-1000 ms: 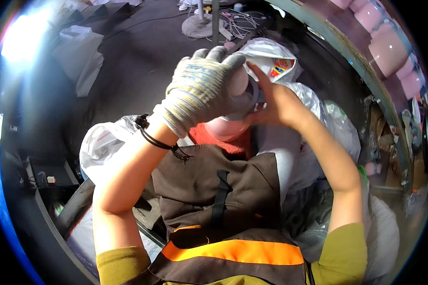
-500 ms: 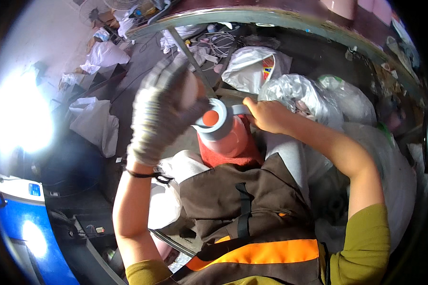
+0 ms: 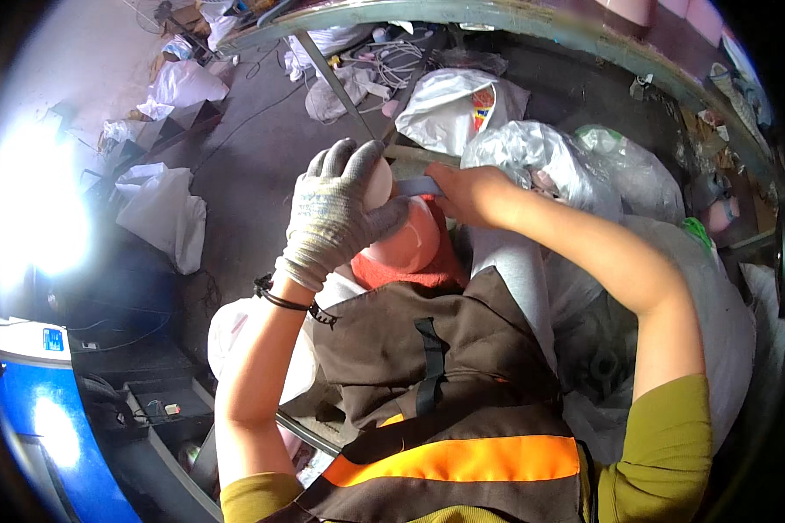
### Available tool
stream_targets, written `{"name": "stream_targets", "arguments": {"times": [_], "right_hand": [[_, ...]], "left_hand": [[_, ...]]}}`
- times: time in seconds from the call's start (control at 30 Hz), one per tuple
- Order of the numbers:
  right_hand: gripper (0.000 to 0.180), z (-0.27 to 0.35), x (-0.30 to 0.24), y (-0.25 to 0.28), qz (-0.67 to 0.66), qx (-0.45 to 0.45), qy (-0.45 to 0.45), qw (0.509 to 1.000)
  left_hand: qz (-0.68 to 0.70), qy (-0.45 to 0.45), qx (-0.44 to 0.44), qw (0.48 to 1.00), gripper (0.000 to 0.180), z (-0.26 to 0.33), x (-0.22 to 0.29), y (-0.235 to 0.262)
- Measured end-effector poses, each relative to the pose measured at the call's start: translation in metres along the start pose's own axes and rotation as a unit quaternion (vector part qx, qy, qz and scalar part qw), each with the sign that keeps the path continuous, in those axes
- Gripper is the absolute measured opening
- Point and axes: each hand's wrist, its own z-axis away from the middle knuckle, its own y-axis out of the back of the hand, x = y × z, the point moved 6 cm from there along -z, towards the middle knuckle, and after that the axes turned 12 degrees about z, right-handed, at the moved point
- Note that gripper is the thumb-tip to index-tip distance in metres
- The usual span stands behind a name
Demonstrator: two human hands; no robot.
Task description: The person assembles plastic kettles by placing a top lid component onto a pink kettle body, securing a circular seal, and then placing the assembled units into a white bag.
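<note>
A pink vacuum jug (image 3: 412, 240) stands between my knees against a red cloth (image 3: 445, 265). Around its grey handle (image 3: 416, 186) my bare right hand (image 3: 474, 193) is closed. My left hand (image 3: 333, 209), in a grey knitted glove, is over the top of the jug with its thumb bent across the front. Between its thumb and fingers sits a pale, round cup-shaped lid (image 3: 378, 183), at the jug's mouth. The glove hides most of the jug's collar, so I cannot tell whether the lid is seated. A brown apron (image 3: 480, 331) covers my lap.
A white bag (image 3: 440, 109) and clear plastic bags (image 3: 541, 152) lie ahead and to the right. Beyond them runs a table edge (image 3: 497, 19) with a metal leg (image 3: 331, 83). To the left are a white sack (image 3: 161, 209) and a blue machine (image 3: 61, 418).
My left hand has brought the lid right and down onto the top of the jug, covering the red stopper that showed before. My right hand keeps hold of the handle.
</note>
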Motion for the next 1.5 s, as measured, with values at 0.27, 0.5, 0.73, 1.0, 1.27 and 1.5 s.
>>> {"name": "stream_targets", "arguments": {"times": [0.27, 0.5, 0.73, 1.0, 1.27, 1.5], "right_hand": [[0.057, 0.047, 0.039, 0.061, -0.233, 0.238, 0.042, 0.942], [0.048, 0.099, 0.077, 0.238, -0.098, 0.525, -0.036, 0.844], [0.047, 0.082, 0.132, 0.298, 0.050, 0.580, -0.212, 0.785], [0.056, -0.004, 0.217, 0.314, 0.113, 0.492, -0.288, 0.814], [0.040, -0.025, 0.102, 0.041, 0.004, 0.311, -0.079, 0.947], [0.040, 0.004, 0.065, -0.070, 0.016, 0.237, -0.065, 0.969]], "left_hand": [[0.518, 0.224, 0.231, 0.793, 0.058, 0.012, -0.114, 0.027], [0.175, 0.194, 0.151, 0.953, 0.065, 0.037, -0.153, -0.100], [0.025, 0.138, -0.031, 0.990, 0.075, 0.062, -0.109, -0.190], [0.038, 0.112, -0.005, 0.993, 0.074, 0.056, -0.104, -0.187], [0.027, 0.118, -0.007, 0.993, 0.076, 0.060, -0.114, -0.185], [0.054, 0.109, 0.012, 0.993, 0.076, 0.061, -0.113, -0.183]]}}
